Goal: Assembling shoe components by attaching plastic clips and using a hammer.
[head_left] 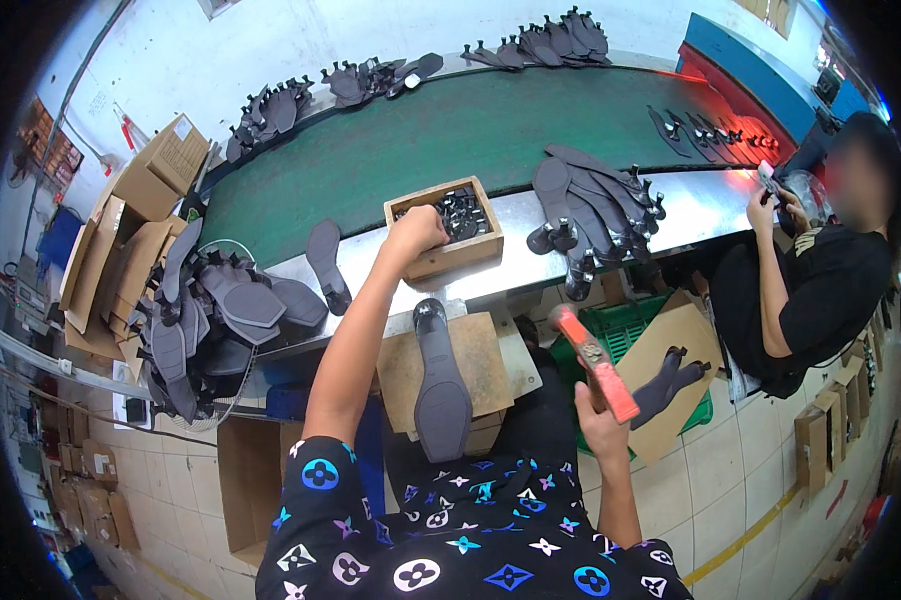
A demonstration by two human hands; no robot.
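Note:
My left hand (420, 231) reaches into a wooden box (457, 262) of small dark parts (462, 214). Its fingers are curled together, their tips hidden among the parts, so whatever they pinch does not show. Raised to the right, my right hand (603, 428) is closed round a worn red hammer (597, 365). Between my arms a dark shoe sole with a heel (442, 400) lies bottom up on a tan board (482, 365), its heel end pointing away from me. Neither hand touches this sole.
Heeled soles lie heaped in a basket (232, 310) at left and on the metal ledge (515, 215) at right. A green conveyor belt (370, 150) runs behind. A co-worker (820, 260) sits at right beside a green crate (630, 330). Cardboard boxes (160, 170) stand far left.

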